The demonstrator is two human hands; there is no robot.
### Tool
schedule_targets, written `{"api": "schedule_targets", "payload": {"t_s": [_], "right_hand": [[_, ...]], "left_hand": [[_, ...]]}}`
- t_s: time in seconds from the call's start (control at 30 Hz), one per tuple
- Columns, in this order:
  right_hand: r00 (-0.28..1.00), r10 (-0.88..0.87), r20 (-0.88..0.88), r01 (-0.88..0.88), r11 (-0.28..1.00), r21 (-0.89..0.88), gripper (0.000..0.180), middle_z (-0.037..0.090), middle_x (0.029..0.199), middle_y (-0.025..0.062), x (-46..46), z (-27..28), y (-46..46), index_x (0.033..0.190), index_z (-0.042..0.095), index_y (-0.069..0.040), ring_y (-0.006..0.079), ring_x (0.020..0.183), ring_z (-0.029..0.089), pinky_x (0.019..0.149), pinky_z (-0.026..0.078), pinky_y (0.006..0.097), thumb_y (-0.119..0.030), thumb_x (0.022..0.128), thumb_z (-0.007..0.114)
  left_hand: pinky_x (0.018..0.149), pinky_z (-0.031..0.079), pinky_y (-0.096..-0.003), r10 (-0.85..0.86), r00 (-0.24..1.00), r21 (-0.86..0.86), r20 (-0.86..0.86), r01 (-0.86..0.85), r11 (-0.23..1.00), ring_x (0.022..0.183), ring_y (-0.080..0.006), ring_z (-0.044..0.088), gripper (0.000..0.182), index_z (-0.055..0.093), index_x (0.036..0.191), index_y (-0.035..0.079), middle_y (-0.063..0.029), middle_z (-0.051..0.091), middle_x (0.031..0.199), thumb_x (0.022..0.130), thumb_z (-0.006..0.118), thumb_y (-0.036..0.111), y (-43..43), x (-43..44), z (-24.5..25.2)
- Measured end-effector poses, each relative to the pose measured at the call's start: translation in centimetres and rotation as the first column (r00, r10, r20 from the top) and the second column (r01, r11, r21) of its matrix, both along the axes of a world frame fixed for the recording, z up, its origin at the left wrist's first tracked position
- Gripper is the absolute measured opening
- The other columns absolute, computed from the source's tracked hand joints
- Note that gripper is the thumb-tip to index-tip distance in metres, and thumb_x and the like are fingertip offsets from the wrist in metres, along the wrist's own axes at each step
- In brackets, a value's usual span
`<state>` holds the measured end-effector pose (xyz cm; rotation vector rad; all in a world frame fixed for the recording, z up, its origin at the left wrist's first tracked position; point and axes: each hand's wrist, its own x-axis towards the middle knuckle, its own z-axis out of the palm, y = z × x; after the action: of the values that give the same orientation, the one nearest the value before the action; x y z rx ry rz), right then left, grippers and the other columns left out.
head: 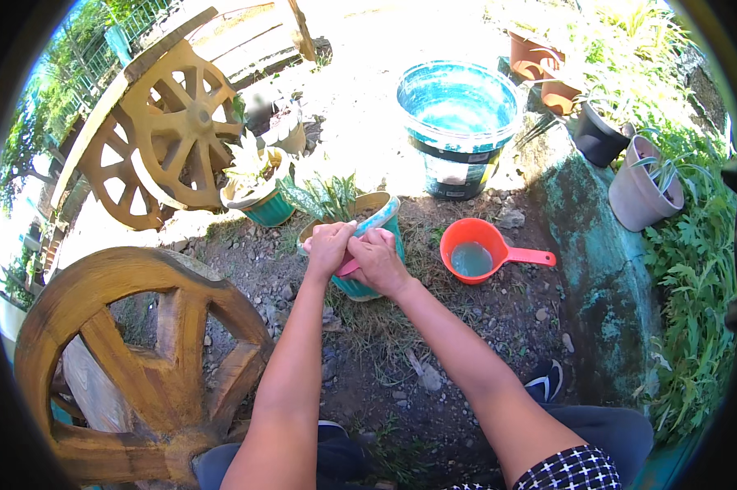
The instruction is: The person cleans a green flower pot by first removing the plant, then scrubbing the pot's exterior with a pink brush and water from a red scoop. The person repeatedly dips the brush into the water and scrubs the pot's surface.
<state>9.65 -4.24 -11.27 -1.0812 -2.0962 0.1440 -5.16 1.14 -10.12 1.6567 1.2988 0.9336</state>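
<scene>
My left hand (pixel 330 246) and my right hand (pixel 378 257) meet at the near rim of a green plant pot (pixel 390 222). Both are closed around a pink cloth (pixel 347 267), mostly hidden by the fingers. Pale speckled leaves of a potted plant (pixel 327 197) rise behind my knuckles. White and blue marks show on the pot's rim. To the right of the pot, a red plastic dipper (pixel 504 252) with some cloudy water inside rests on the soil.
A large paint bucket (pixel 454 162) stands beyond the dipper. Wooden wagon wheels (pixel 182 392) occupy the left side, with another green pot (pixel 269 211) nearby. On the right, a mossy concrete border (pixel 601 245) runs beside several pots, including a grey one (pixel 641 193).
</scene>
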Motion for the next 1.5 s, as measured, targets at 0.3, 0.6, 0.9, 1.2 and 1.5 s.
{"api": "schedule_targets", "payload": {"t_s": [0.3, 0.6, 0.9, 1.2, 1.5], "right_hand": [[0.832, -0.345, -0.434, 0.046, 0.824, -0.565, 0.051, 0.056, 0.084, 0.0032, 6.2, -1.8, 3.0, 0.090, 0.051, -0.014, 0.0241, 0.089, 0.053, 0.087, 0.035, 0.0408, -0.032, 0.056, 0.084], [0.942, -0.224, -0.252, 0.176, 0.964, -0.198, 0.048, 0.056, 0.081, 0.0058, 2.6, -2.1, 2.6, 0.086, 0.050, -0.013, 0.0277, 0.085, 0.054, 0.079, 0.041, 0.0411, -0.032, 0.058, 0.084], [0.970, -0.160, -0.185, 0.167, 0.986, 0.027, 0.040, 0.054, 0.085, 0.0021, 1.3, -2.8, 0.9, 0.084, 0.052, -0.013, 0.0205, 0.080, 0.051, 0.077, 0.040, 0.0361, -0.023, 0.059, 0.082], [0.917, -0.166, -0.363, 0.146, 0.986, -0.083, 0.039, 0.051, 0.081, 0.0015, 4.8, -3.8, 1.9, 0.083, 0.052, -0.015, 0.0228, 0.082, 0.050, 0.079, 0.037, 0.0375, -0.026, 0.059, 0.081], [0.983, -0.180, -0.026, 0.181, 0.955, 0.235, 0.030, 0.052, 0.080, -0.0019, -0.9, -2.7, -0.2, 0.081, 0.054, -0.018, 0.0205, 0.085, 0.050, 0.083, 0.037, 0.0384, -0.026, 0.062, 0.076]], "left_hand": [[0.072, 0.031, -0.0369, 0.202, 0.936, 0.162, -0.289, -0.160, 0.974, 0.062, -0.0188, 0.049, 0.051, 0.058, 0.062, 0.004, -0.0076, 0.050, 0.055, 0.088, 0.047, 0.047, -1.5, 0.5, 0.7], [0.053, 0.034, -0.0293, 0.092, 0.988, 0.017, -0.126, -0.091, 0.996, 0.052, -0.0108, 0.042, 0.044, 0.066, 0.070, 0.001, -0.0037, 0.044, 0.050, 0.088, 0.055, 0.040, -0.1, -0.4, 0.4], [0.064, 0.038, -0.0265, 0.124, 0.978, 0.054, -0.170, -0.116, 0.992, 0.060, -0.0093, 0.053, 0.024, 0.071, 0.084, 0.007, -0.0027, 0.063, 0.064, 0.081, 0.064, 0.030, -0.1, -0.1, -0.4], [0.060, 0.039, -0.0278, 0.125, 0.985, 0.026, -0.115, -0.123, 0.992, 0.056, -0.0082, 0.051, 0.025, 0.071, 0.085, 0.005, -0.0019, 0.062, 0.061, 0.080, 0.066, 0.029, -0.6, 0.1, 0.0], [0.055, 0.038, -0.0214, 0.102, 0.994, -0.141, -0.044, -0.107, 0.984, 0.060, -0.0025, 0.049, 0.022, 0.070, 0.086, 0.004, 0.0054, 0.060, 0.068, 0.084, 0.065, 0.026, -0.4, -0.2, 0.1]]}}
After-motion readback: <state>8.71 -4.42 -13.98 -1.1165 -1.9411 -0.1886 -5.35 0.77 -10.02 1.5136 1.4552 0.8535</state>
